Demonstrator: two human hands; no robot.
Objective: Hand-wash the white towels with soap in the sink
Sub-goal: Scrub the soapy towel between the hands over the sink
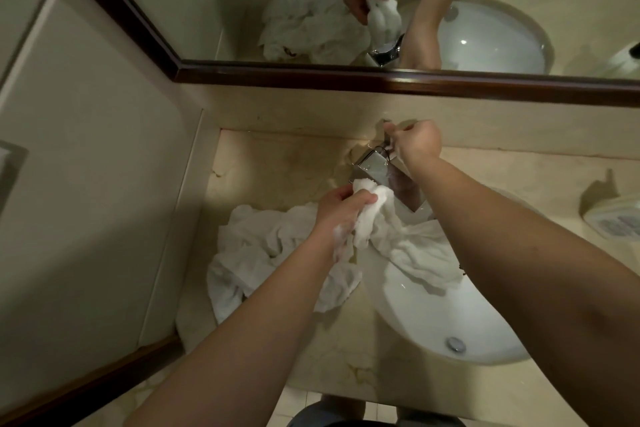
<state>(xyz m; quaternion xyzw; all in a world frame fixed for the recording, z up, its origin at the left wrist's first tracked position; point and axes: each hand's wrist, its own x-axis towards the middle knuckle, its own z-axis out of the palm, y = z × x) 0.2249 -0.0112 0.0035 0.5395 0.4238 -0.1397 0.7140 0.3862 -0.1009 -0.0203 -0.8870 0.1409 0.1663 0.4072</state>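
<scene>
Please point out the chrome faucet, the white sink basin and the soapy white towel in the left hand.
Chrome square faucet (372,166), head view: top of spout.
White oval sink basin (426,315), head view: bare inner wall.
Soapy white towel (367,218), head view: bunched part.

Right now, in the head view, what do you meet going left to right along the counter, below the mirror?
Heap of white towels on the counter → left hand gripping a soapy towel → chrome faucet → right hand on the faucet handle → white plastic bottle lying at the far right.

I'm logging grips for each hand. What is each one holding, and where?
Left hand grips a soapy bunched end of the white towel; right hand grips the faucet handle.
</scene>
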